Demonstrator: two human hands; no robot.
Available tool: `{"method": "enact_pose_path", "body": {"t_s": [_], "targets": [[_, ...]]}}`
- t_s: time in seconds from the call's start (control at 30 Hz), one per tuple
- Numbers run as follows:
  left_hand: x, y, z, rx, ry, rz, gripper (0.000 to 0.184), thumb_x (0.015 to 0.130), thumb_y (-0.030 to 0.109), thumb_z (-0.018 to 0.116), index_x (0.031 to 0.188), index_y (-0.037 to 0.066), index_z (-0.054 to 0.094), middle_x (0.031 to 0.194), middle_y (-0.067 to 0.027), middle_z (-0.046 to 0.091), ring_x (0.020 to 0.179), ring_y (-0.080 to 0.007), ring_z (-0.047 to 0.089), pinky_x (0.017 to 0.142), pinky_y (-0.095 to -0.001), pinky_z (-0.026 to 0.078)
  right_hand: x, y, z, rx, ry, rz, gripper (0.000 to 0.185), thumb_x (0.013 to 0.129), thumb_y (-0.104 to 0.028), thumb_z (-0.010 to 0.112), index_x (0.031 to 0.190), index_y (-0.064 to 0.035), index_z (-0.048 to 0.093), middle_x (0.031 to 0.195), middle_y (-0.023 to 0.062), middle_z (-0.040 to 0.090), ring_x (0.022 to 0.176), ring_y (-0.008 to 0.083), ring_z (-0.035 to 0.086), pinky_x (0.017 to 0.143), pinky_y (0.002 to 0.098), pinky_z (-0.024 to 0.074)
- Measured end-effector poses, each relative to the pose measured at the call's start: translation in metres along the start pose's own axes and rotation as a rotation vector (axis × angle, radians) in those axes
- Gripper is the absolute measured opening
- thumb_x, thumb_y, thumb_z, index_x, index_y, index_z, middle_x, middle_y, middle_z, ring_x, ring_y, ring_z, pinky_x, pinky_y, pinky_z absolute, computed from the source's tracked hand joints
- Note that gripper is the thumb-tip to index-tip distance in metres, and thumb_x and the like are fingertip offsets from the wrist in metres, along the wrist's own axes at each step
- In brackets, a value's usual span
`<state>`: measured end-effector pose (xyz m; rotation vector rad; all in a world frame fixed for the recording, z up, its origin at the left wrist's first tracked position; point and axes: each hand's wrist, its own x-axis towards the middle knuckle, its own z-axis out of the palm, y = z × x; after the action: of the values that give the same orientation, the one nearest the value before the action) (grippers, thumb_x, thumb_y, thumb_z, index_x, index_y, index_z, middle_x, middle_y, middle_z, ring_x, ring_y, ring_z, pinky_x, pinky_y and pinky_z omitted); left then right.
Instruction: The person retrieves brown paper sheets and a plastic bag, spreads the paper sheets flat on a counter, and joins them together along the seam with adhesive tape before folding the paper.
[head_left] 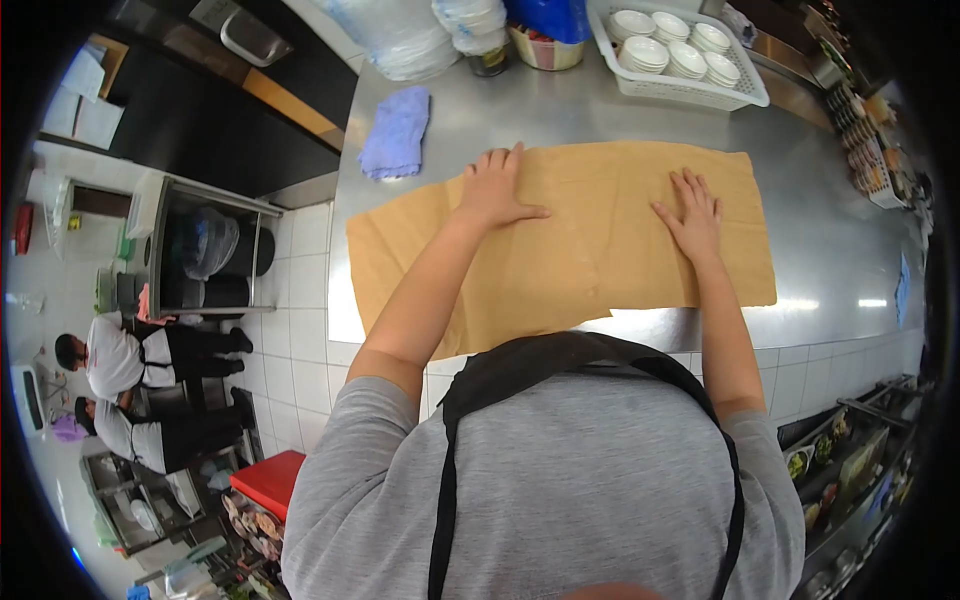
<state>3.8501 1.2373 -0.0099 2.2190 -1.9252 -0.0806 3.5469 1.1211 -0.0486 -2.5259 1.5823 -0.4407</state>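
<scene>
A wide sheet of brown paper (590, 230) lies spread over the steel table, its lower left part hanging past the front edge. My left hand (492, 190) rests flat on its left half near the far edge, thumb stretched to the right. On the right half lies my right hand (692, 220), palm down with fingers spread. Neither hand grips anything. Faint creases run across the sheet, and its near edge is uneven. A folded purple cloth (396, 133) sits on the table beyond my left hand.
At the back stand a white basket (690, 90) of stacked small white dishes, a tub (548, 50) and plastic-wrapped stacks (395, 35). The steel table (830, 230) extends to the right. Two people (115, 360) stand far left, and a red box (268, 482) is behind me on the left.
</scene>
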Motion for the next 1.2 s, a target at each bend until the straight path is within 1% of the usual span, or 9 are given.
{"method": "enact_pose_path", "body": {"t_s": [0.2, 0.27, 0.43, 0.57, 0.73, 0.87, 1.07, 1.17, 1.2], "targets": [[0.032, -0.050, -0.003, -0.123, -0.440, 0.031, 0.056, 0.066, 0.038, 0.072, 0.108, 0.006, 0.053, 0.106, -0.0110, 0.053, 0.103, -0.0247, 0.048, 0.086, -0.0320, 0.038, 0.000, 0.004, 0.002, 0.036, 0.019, -0.001, 0.061, 0.076, -0.052, 0.057, 0.127, -0.0199, 0.044, 0.139, 0.0024, 0.033, 0.131, 0.0218, 0.022, 0.104, 0.0555, 0.0122], [0.026, -0.050, -0.058, -0.470, -0.411, -0.042, 0.035, 0.073, 0.027, 0.069, 0.097, 0.004, 0.058, 0.100, -0.0088, 0.055, 0.096, -0.0186, 0.051, 0.085, -0.0294, 0.038, -0.001, 0.000, -0.002, 0.046, 0.024, -0.007, 0.061, 0.076, -0.051, 0.058, 0.126, -0.0199, 0.045, 0.139, 0.0029, 0.033, 0.131, 0.0227, 0.022, 0.104, 0.0559, 0.0126], [0.030, -0.036, -0.188, -1.152, 0.011, 0.532, 0.026, 0.070, 0.006, 0.058, 0.096, 0.009, 0.059, 0.117, -0.0051, 0.050, 0.103, -0.0221, 0.050, 0.084, -0.0345, 0.042, 0.000, -0.037, -0.026, -0.073, 0.002, -0.072, 0.049, 0.077, -0.032, 0.064, 0.120, -0.0158, 0.048, 0.132, 0.0068, 0.039, 0.125, 0.0264, 0.032, 0.104, 0.0515, 0.0176], [0.041, -0.023, -0.222, -1.872, 0.002, 0.699, 0.038, 0.069, 0.002, 0.051, 0.104, 0.014, 0.057, 0.125, -0.0062, 0.045, 0.111, -0.0301, 0.047, 0.090, -0.0433, 0.041, -0.009, -0.060, -0.016, 0.711, -0.143, -0.175, 0.045, 0.080, -0.026, 0.063, 0.119, -0.0102, 0.048, 0.123, 0.0095, 0.045, 0.114, 0.0254, 0.044, 0.094, 0.0390, 0.0368], [0.019, -0.006, -0.138, -2.283, 0.092, 0.433, 0.041, 0.071, 0.005, 0.051, 0.110, 0.017, 0.053, 0.127, -0.0072, 0.043, 0.110, -0.0315, 0.048, 0.089, -0.0451, 0.042, -0.020, -0.082, -0.011, 1.250, -0.256, -0.057, 0.050, 0.085, -0.035, 0.056, 0.125, -0.0094, 0.042, 0.124, 0.0075, 0.044, 0.113, 0.0187, 0.044, 0.092, 0.0354, 0.0385], [-0.007, -0.004, -0.062, -2.412, 0.122, 0.189, 0.044, 0.073, 0.008, 0.050, 0.115, 0.019, 0.050, 0.129, -0.0080, 0.042, 0.109, -0.0326, 0.049, 0.089, -0.0466, 0.043, -0.022, -0.041, 0.011, 1.756, -0.494, 0.377, 0.056, 0.089, -0.044, 0.043, 0.133, -0.0109, 0.033, 0.130, 0.0093, 0.041, 0.118, 0.0211, 0.042, 0.094, 0.0355, 0.0388], [-0.025, -0.023, -0.018, -2.466, 0.085, 0.012, 0.048, 0.075, 0.012, 0.050, 0.123, 0.022, 0.045, 0.131, -0.0092, 0.041, 0.107, -0.0343, 0.050, 0.088, -0.0488, 0.044, -0.035, -0.023, -0.033, 1.892, 0.058, 0.417, 0.055, 0.091, -0.042, 0.041, 0.134, -0.0099, 0.030, 0.131, 0.0104, 0.041, 0.118, 0.0217, 0.042, 0.093, 0.0351, 0.0403], [-0.030, -0.045, -0.012, -2.502, -0.001, -0.062, 0.051, 0.077, 0.014, 0.050, 0.126, 0.023, 0.043, 0.132, -0.0098, 0.040, 0.107, -0.0351, 0.051, 0.088, -0.0498, 0.044, -0.030, -0.028, -0.055, 2.292, -0.390, 0.438, 0.047, 0.092, -0.030, 0.044, 0.133, -0.0101, 0.033, 0.126, 0.0101, 0.046, 0.112, 0.0203, 0.047, 0.086, 0.0318, 0.0448], [-0.029, -0.054, -0.013, -2.535, -0.075, -0.100, 0.052, 0.077, 0.015, 0.050, 0.128, 0.024, 0.042, 0.132, -0.0100, 0.040, 0.106, -0.0354, 0.051, 0.088, -0.0502, 0.044, -0.029, -0.023, -0.047, 1.905, -0.409, 0.406, 0.045, 0.089, -0.024, 0.048, 0.130, -0.0094, 0.036, 0.117, 0.0085, 0.050, 0.105, 0.0195, 0.050, 0.081, 0.0307, 0.0458]]}}
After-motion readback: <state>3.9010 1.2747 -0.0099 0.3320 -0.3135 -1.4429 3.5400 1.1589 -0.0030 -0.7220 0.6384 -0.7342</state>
